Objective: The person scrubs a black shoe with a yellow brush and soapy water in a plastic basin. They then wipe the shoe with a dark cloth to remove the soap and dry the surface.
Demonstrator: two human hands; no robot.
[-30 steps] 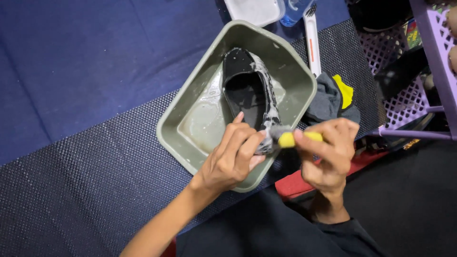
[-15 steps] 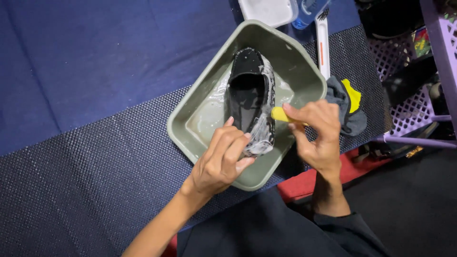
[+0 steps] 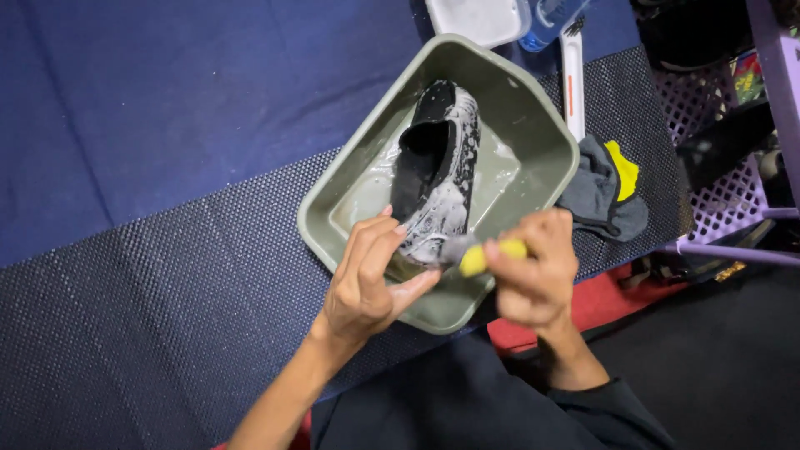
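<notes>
The yellow-handled brush (image 3: 473, 257) is sliding from mid-shoe down to the near end — the right hand (image 3: 533, 279) staying clamped on it, the left hand (image 3: 367, 283) pinching the soapy black shoe (image 3: 437, 179) inside the green basin (image 3: 533, 125).

A home setting is suggested — most likely a floor corner of a living space used for washing by hand. The ground is covered by a dark blue mat (image 3: 167, 108) and a black textured anti-slip mat (image 3: 150, 317), on which an olive-green plastic basin (image 3: 533, 133) is set instead of a fixed sink. A purple perforated plastic basket (image 3: 725, 200) is seen at the right edge, and a grey and yellow cloth (image 3: 604, 187) is left lying beside the basin. A white container (image 3: 479, 17) and a blue bottle (image 3: 546, 17) are placed at the top — ordinary household things, with nothing of a shop or workshop shown.
</notes>
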